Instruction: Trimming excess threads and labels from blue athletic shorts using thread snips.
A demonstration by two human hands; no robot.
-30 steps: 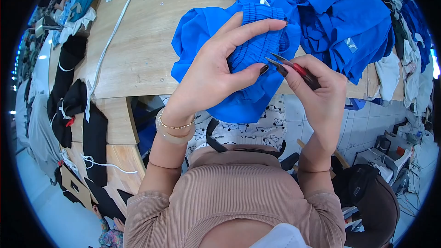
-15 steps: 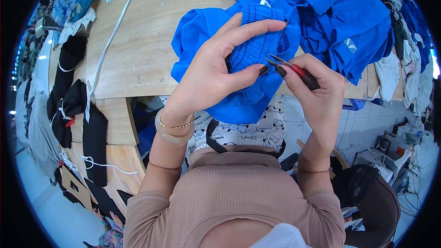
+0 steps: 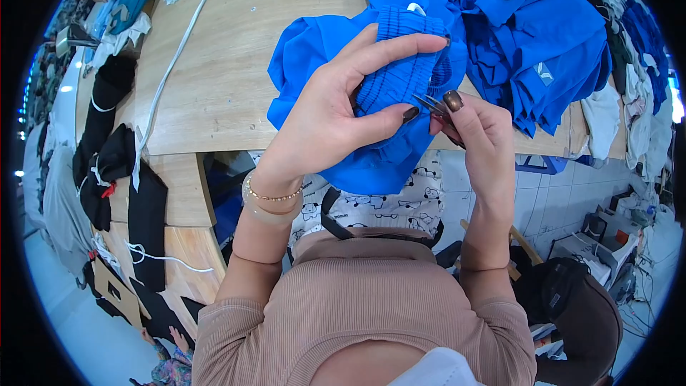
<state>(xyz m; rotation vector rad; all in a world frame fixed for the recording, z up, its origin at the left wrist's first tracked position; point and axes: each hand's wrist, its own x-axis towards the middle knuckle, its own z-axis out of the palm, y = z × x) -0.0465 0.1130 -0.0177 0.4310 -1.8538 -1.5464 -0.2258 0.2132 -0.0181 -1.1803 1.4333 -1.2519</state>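
Note:
A bright blue garment (image 3: 307,50) with a gathered elastic waistband (image 3: 400,64) hangs over the table's near edge. My left hand (image 3: 336,104) is closed round the waistband, thumb at its lower edge and forefinger along the upper side. Small thread snips (image 3: 427,103) sit in my right hand (image 3: 475,125), their pointed metal tips right by the waistband's edge. Most of the snips' handle is hidden behind my fingers. Whether the tips touch a thread is too small to tell.
More blue garments with shiny stickers (image 3: 544,73) are heaped at the far right of the wooden table (image 3: 236,43). A white cord (image 3: 179,50) runs along its left side, near black fabric strips (image 3: 148,236). A brown chair (image 3: 586,322) stands at lower right.
My right hand has turned and shifted slightly left, so its fingers now cover the red handle of the snips. The left hand and the garment have barely moved.

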